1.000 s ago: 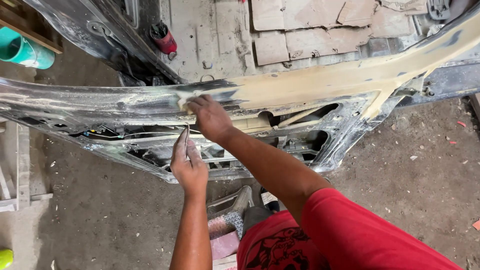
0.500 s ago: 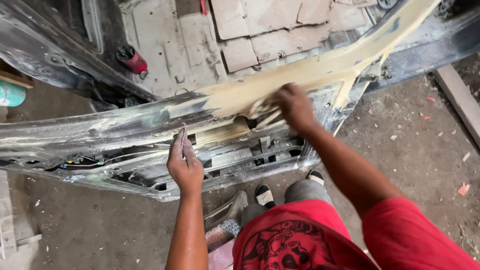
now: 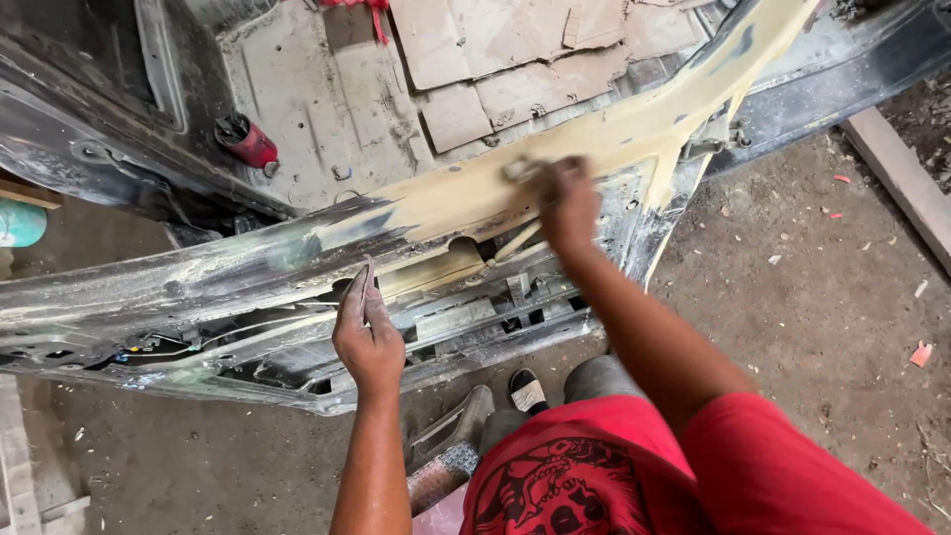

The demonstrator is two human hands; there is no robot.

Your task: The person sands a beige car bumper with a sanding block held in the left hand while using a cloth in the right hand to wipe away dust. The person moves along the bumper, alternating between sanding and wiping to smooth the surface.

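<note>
A: So what's each of the hands doing?
B: Right hand (image 3: pixel 568 201) is pressing a scraper (image 3: pixel 519 169) onto the yellow filler strip (image 3: pixel 634 129); left hand (image 3: pixel 365 335) is gripping a putty knife (image 3: pixel 369 280) against the car door (image 3: pixel 149 297).

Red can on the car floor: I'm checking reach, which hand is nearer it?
Left. The left hand rests below the red can; the right hand works far to its right.

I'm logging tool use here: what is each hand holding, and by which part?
Right hand presses a small blurred pad or spreader by its near end; left hand pinches a thin blade by its lower end.
</note>
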